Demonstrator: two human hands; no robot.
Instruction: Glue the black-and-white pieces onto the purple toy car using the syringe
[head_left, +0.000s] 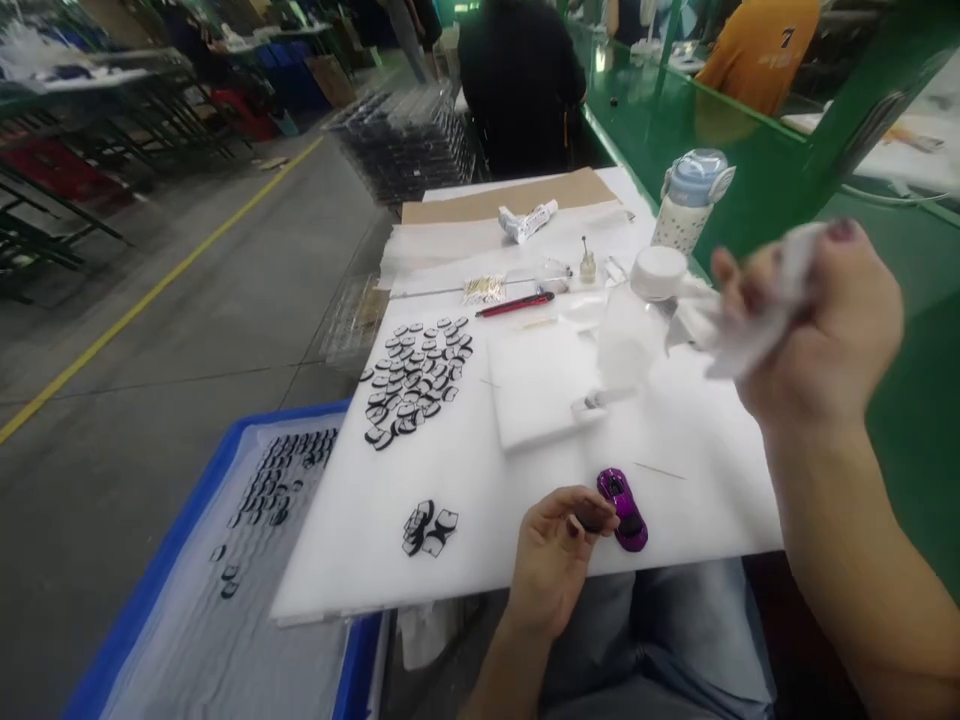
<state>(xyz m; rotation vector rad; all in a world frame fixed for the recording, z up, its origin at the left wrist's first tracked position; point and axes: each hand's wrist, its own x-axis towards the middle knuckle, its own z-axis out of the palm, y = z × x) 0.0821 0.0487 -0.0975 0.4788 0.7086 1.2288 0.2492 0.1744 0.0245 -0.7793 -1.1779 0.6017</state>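
Note:
My right hand (832, 310), raised at the right and blurred, is closed on a white cloth or tissue (765, 320). Near the front edge of the white table, my left hand (559, 550) has its fingers curled together around something small and dark that I cannot make out. Just right of its fingertips lies a purple toy car (624, 510). A thin stick (660, 470) rests beyond the car. Small black-edged pieces form a large group (420, 380) on the left and a small pile (429, 528) nearer the front.
A white foam block (532, 390) sits mid-table, with a clear white-capped bottle (637, 320) beside it. Behind are a red pen-like tool (514, 305), a small jar (587, 267), a crumpled tube (527, 220) and a blue-lidded cup (688, 200). A blue tray (187, 515) stands lower left. People sit beyond.

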